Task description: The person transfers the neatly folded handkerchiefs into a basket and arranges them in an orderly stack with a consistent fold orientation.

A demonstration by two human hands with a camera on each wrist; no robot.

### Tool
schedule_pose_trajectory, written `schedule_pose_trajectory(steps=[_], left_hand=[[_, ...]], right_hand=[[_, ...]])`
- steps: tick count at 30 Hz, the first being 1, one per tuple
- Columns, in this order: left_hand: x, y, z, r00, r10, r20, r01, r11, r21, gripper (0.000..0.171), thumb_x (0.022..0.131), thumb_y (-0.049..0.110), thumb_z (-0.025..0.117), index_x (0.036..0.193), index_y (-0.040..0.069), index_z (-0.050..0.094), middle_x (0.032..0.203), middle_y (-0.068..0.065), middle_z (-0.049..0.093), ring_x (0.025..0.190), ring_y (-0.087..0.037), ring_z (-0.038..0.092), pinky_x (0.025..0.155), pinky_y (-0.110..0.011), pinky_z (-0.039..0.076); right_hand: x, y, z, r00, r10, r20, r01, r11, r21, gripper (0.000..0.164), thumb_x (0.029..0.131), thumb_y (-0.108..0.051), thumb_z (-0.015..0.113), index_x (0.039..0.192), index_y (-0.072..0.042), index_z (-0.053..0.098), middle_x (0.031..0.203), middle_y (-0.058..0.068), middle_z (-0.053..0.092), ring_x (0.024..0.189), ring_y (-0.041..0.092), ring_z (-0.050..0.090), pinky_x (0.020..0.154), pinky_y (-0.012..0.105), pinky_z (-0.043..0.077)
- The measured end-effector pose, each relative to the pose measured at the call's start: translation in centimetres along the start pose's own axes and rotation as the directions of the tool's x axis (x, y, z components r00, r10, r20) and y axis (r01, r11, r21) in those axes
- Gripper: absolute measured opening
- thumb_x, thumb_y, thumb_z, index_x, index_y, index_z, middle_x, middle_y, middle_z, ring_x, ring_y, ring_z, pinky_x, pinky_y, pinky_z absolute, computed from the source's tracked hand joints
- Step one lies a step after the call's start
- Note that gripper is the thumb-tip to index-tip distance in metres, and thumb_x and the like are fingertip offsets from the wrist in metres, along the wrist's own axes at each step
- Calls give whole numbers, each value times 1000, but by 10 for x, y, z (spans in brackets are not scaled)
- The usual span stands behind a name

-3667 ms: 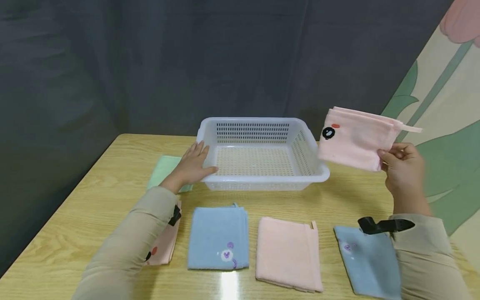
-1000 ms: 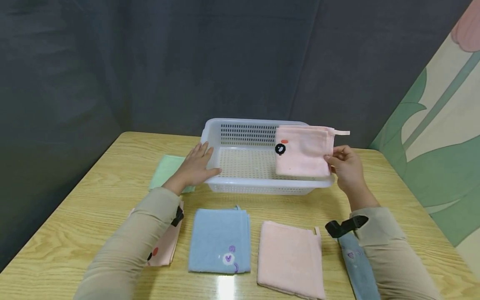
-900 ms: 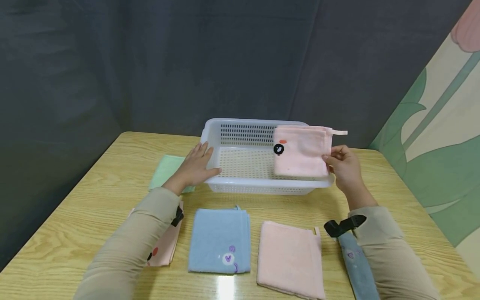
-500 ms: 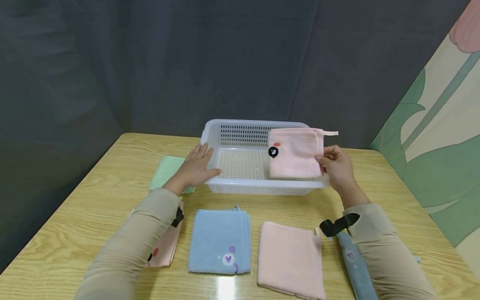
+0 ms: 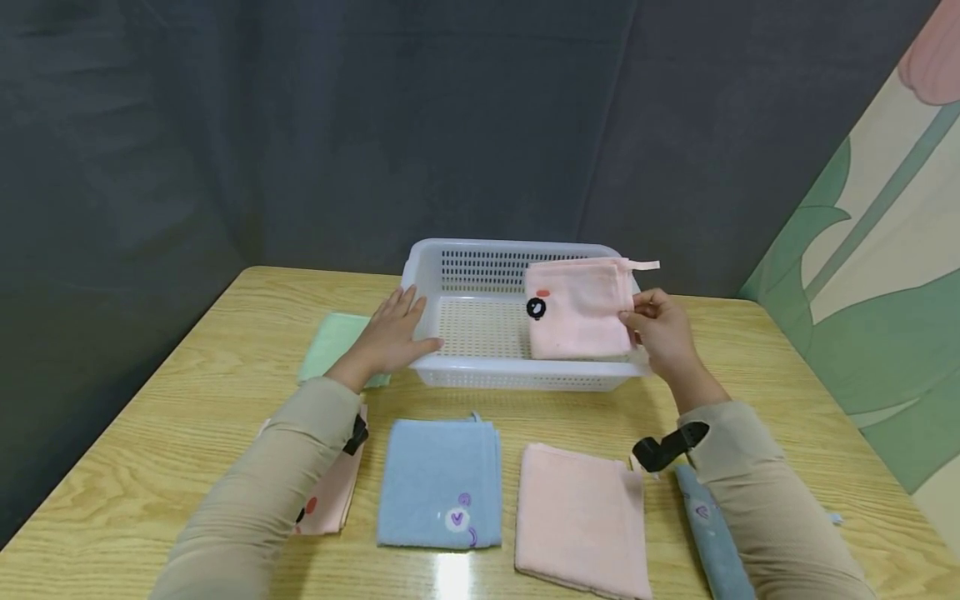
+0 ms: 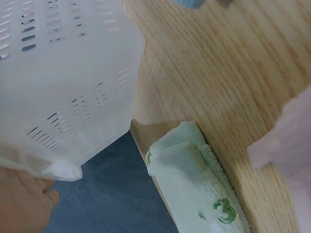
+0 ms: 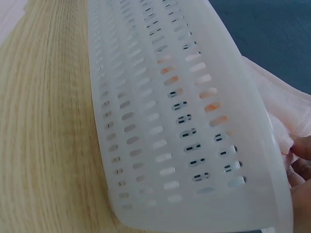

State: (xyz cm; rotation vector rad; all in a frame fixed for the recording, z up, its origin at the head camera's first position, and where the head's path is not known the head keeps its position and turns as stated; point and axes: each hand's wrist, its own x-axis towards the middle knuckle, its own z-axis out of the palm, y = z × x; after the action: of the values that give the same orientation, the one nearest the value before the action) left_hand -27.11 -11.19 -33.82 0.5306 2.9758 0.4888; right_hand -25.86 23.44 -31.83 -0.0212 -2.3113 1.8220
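My right hand (image 5: 663, 333) pinches the right edge of a folded pink towel (image 5: 577, 312) with a black-and-red embroidered face and a hanging loop. The towel hangs over the right half of a white perforated plastic basket (image 5: 487, 365), its lower edge close behind the front rim. In the right wrist view, fingers (image 7: 303, 150) grip the pink cloth (image 7: 286, 97) beyond the basket wall (image 7: 209, 208). My left hand (image 5: 386, 337) rests with spread fingers on the basket's left rim. A folded green towel (image 5: 333, 337) lies beside that hand, partly hidden by it.
On the wooden table (image 5: 180, 375), in front of the basket, lie a folded blue towel (image 5: 427, 479) and a plain pink one (image 5: 581, 525). Another pink towel (image 5: 333, 492) lies partly under my left forearm, another blue one (image 5: 716, 542) under my right. A dark curtain (image 5: 450, 125) hangs behind.
My right hand has carried the pink towel leftward, from right of the basket to over its right half, and slightly lower. My left hand stays on the rim.
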Motion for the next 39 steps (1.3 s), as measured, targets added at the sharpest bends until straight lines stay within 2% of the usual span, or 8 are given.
schedule_pose_trajectory(steps=[11,17,25,31,39], left_hand=[[1,2,0,1000,4,-2,-4,1000,0,76,85,51,38,138,3,12,143,-12,-3,128,-24,-11,102,-38,-4],[-1,2,0,1000,10,10,-10,1000,-6,76,85,51,38,138,3,12,143,-12,-3,128,-24,-11,102,-38,-4],[-2,-1,-1,1000,20,2,-20,1000,6,76,85,50,37,138,1,12,143,-13,-4,128,-25,-11,102,-38,-4],[-2,-2,-1,1000,23,0,-23,1000,6,76,85,51,37,138,2,12,143,-13,-4,128,-26,-10,102,-39,-4],[-2,-6,-1,1000,22,-10,-22,1000,0,77,84,51,38,138,2,12,143,-13,-3,128,-26,-10,102,-39,-4]], right_hand=[[2,-2,10,999,19,28,-18,999,-45,10,84,4,49,91,0,43,78,4,46,55,6,42,46,17,37],[3,-1,14,998,51,35,-49,998,-40,10,84,4,49,91,-1,43,79,7,46,55,6,41,46,18,36],[10,-1,18,994,94,63,-88,991,-97,11,85,2,49,94,4,42,84,7,43,58,6,42,51,20,39],[13,1,21,988,137,71,-128,985,-111,11,85,2,48,95,2,42,87,9,44,61,6,44,50,18,39],[18,1,26,986,146,84,-137,985,-110,13,84,1,50,95,3,43,81,6,47,58,6,46,50,19,41]])
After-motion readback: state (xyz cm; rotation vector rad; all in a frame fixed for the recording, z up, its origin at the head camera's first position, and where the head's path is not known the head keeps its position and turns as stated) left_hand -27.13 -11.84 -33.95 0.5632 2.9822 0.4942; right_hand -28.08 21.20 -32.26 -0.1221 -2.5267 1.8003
